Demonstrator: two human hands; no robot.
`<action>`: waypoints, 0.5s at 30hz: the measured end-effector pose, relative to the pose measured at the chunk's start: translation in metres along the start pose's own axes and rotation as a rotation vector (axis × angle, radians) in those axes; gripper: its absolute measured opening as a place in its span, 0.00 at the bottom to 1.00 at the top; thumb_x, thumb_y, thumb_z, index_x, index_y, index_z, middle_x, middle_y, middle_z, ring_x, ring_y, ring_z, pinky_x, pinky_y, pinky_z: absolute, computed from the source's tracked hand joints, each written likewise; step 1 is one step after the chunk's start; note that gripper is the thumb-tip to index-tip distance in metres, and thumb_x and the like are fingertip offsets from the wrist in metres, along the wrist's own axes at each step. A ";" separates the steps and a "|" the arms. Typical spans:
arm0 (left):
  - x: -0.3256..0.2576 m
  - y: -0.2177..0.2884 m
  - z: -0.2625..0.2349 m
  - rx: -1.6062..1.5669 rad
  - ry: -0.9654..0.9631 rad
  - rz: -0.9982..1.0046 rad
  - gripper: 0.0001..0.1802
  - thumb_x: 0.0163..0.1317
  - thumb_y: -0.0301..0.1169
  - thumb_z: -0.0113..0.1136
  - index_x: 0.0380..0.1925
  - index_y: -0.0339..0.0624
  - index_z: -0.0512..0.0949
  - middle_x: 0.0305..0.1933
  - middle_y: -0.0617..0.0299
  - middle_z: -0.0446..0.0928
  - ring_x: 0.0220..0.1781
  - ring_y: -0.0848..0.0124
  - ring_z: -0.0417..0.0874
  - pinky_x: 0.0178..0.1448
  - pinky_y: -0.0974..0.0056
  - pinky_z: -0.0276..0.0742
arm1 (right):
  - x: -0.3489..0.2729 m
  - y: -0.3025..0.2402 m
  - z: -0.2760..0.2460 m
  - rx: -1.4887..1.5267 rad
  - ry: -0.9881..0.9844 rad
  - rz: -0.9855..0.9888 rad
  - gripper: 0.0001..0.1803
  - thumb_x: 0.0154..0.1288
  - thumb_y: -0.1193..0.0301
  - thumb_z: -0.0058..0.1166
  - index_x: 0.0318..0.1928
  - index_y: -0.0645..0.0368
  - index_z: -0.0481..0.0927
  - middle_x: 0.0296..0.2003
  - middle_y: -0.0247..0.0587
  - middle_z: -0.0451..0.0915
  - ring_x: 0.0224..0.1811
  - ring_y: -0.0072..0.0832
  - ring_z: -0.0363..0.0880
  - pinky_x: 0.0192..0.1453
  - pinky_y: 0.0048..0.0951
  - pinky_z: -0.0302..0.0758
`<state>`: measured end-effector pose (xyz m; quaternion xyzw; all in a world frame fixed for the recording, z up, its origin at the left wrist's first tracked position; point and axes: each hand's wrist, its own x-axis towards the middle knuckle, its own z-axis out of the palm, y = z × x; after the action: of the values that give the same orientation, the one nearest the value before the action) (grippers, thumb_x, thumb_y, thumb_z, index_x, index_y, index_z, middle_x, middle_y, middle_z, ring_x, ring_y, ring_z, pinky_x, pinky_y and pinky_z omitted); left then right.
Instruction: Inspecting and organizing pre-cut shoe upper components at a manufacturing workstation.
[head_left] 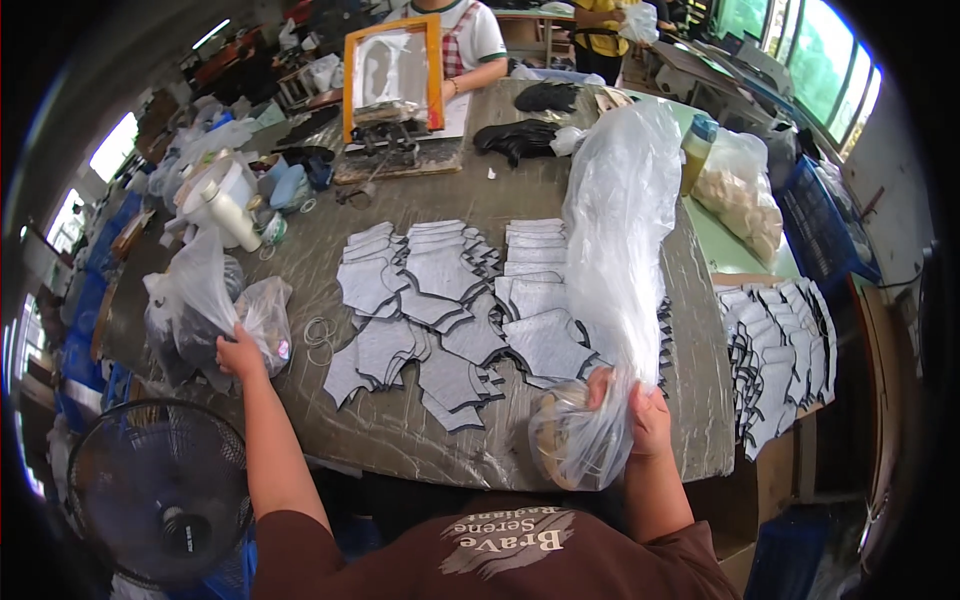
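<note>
My right hand [648,415] is closed around the gathered neck of a long clear plastic bag [620,210]. The bag's loose upper part stretches up and away over the table, and its bulging lower end, with something tan inside, hangs by the near edge. At the table's left, my left hand [238,355] grips the side of a thin translucent plastic bag [205,285] holding dark items I cannot make out. Between my hands lie overlapping rows of grey cut fabric pieces [450,270] with dark edges; the long bag covers some on the right.
Across the table a person [475,40] stands behind an orange-framed printing screen [393,80]. A white bottle [230,215] and tubs crowd the left side. More grey pieces [780,350] lie on a right-hand board. A black fan [160,490] stands at lower left.
</note>
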<state>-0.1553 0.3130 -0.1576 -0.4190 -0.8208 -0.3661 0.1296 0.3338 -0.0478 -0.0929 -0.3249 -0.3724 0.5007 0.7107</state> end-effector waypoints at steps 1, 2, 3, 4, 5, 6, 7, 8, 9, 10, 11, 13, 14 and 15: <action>-0.018 0.015 -0.010 -0.014 -0.025 0.013 0.29 0.58 0.48 0.56 0.48 0.32 0.73 0.50 0.44 0.75 0.54 0.46 0.72 0.60 0.48 0.63 | -0.002 -0.004 0.004 -0.016 0.026 -0.007 0.28 0.65 0.53 0.45 0.46 0.70 0.70 0.34 0.46 0.73 0.38 0.31 0.71 0.45 0.30 0.66; -0.036 0.032 -0.025 -0.138 0.115 0.196 0.25 0.59 0.43 0.56 0.47 0.32 0.72 0.50 0.46 0.75 0.54 0.49 0.72 0.59 0.50 0.63 | 0.000 -0.011 0.011 -0.055 0.025 -0.023 0.27 0.66 0.54 0.44 0.47 0.70 0.70 0.36 0.47 0.74 0.39 0.31 0.71 0.46 0.30 0.67; -0.054 0.046 -0.043 -0.261 0.266 0.371 0.22 0.60 0.38 0.57 0.47 0.31 0.72 0.50 0.47 0.75 0.54 0.52 0.72 0.59 0.51 0.64 | 0.002 -0.015 0.017 -0.091 0.014 -0.036 0.26 0.67 0.55 0.43 0.48 0.70 0.70 0.37 0.47 0.74 0.41 0.31 0.72 0.47 0.31 0.67; -0.077 0.060 -0.058 -0.557 0.067 0.398 0.18 0.60 0.33 0.56 0.46 0.31 0.72 0.48 0.50 0.75 0.53 0.54 0.73 0.58 0.54 0.65 | 0.000 -0.014 0.014 -0.143 -0.017 -0.018 0.26 0.67 0.55 0.43 0.49 0.70 0.69 0.39 0.47 0.75 0.42 0.31 0.72 0.49 0.31 0.67; -0.104 0.075 -0.077 -0.843 -0.137 0.416 0.15 0.60 0.29 0.56 0.45 0.32 0.72 0.47 0.52 0.75 0.51 0.57 0.74 0.57 0.57 0.67 | 0.005 -0.016 0.017 -0.206 -0.056 -0.026 0.25 0.67 0.56 0.43 0.49 0.70 0.69 0.39 0.46 0.75 0.43 0.31 0.72 0.50 0.32 0.66; -0.138 0.100 -0.115 -0.883 -0.560 0.474 0.13 0.58 0.25 0.56 0.44 0.34 0.73 0.48 0.55 0.75 0.52 0.60 0.73 0.57 0.61 0.67 | 0.009 -0.017 0.022 -0.223 -0.061 -0.015 0.25 0.65 0.58 0.46 0.49 0.70 0.69 0.39 0.46 0.75 0.43 0.32 0.72 0.50 0.32 0.67; -0.163 0.108 -0.128 -1.052 -0.874 0.535 0.16 0.54 0.25 0.60 0.44 0.36 0.74 0.49 0.55 0.75 0.53 0.60 0.74 0.60 0.59 0.66 | 0.015 -0.018 0.032 -0.231 -0.087 -0.001 0.24 0.63 0.59 0.48 0.49 0.69 0.69 0.38 0.46 0.75 0.43 0.32 0.73 0.51 0.33 0.67; -0.187 0.126 -0.150 -1.078 -0.959 0.808 0.23 0.48 0.27 0.67 0.46 0.37 0.74 0.53 0.55 0.73 0.56 0.60 0.72 0.63 0.59 0.64 | 0.018 -0.018 0.039 -0.237 -0.089 0.011 0.24 0.63 0.59 0.48 0.49 0.69 0.69 0.38 0.46 0.75 0.43 0.32 0.73 0.51 0.33 0.67; -0.208 0.141 -0.166 -1.162 -1.127 0.898 0.28 0.44 0.30 0.70 0.48 0.38 0.73 0.57 0.54 0.70 0.59 0.58 0.70 0.64 0.58 0.63 | 0.023 -0.017 0.047 -0.250 -0.114 0.009 0.28 0.58 0.58 0.53 0.51 0.69 0.69 0.35 0.45 0.75 0.41 0.32 0.72 0.55 0.37 0.65; -0.226 0.154 -0.174 -1.229 -1.180 0.967 0.29 0.44 0.31 0.70 0.49 0.39 0.72 0.57 0.54 0.70 0.59 0.59 0.69 0.63 0.59 0.63 | 0.028 -0.015 0.054 -0.263 -0.136 0.005 0.33 0.53 0.57 0.58 0.52 0.69 0.68 0.32 0.44 0.74 0.40 0.33 0.71 0.59 0.41 0.64; -0.235 0.163 -0.183 -1.296 -1.233 1.041 0.30 0.44 0.31 0.71 0.49 0.40 0.72 0.57 0.54 0.69 0.58 0.59 0.69 0.62 0.59 0.64 | 0.034 -0.015 0.062 -0.266 -0.136 0.014 0.33 0.53 0.57 0.58 0.52 0.69 0.68 0.32 0.44 0.74 0.40 0.33 0.71 0.59 0.41 0.64; -0.245 0.173 -0.178 -1.253 -1.373 1.072 0.28 0.45 0.31 0.70 0.48 0.40 0.73 0.55 0.55 0.70 0.55 0.60 0.70 0.58 0.60 0.66 | 0.043 -0.016 0.074 -0.043 0.012 -0.174 0.40 0.46 0.59 0.63 0.57 0.66 0.64 0.31 0.41 0.75 0.42 0.33 0.72 0.61 0.45 0.63; -0.248 0.176 -0.171 -1.196 -1.504 1.116 0.26 0.45 0.31 0.70 0.47 0.40 0.73 0.52 0.55 0.71 0.51 0.61 0.72 0.55 0.61 0.68 | 0.047 -0.019 0.071 0.063 0.062 -0.249 0.44 0.46 0.63 0.63 0.62 0.66 0.57 0.45 0.46 0.71 0.51 0.39 0.70 0.64 0.46 0.62; -0.250 0.174 -0.165 -1.189 -1.620 1.045 0.17 0.50 0.26 0.67 0.41 0.38 0.76 0.43 0.60 0.74 0.43 0.68 0.75 0.47 0.66 0.70 | 0.048 -0.024 0.066 0.167 0.112 -0.327 0.50 0.45 0.67 0.64 0.66 0.67 0.50 0.59 0.52 0.66 0.60 0.44 0.68 0.66 0.46 0.61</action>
<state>0.1191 0.1139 -0.0872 -0.8193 -0.0831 -0.2200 -0.5229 0.2988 -0.0032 -0.0292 -0.2274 -0.3371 0.3889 0.8267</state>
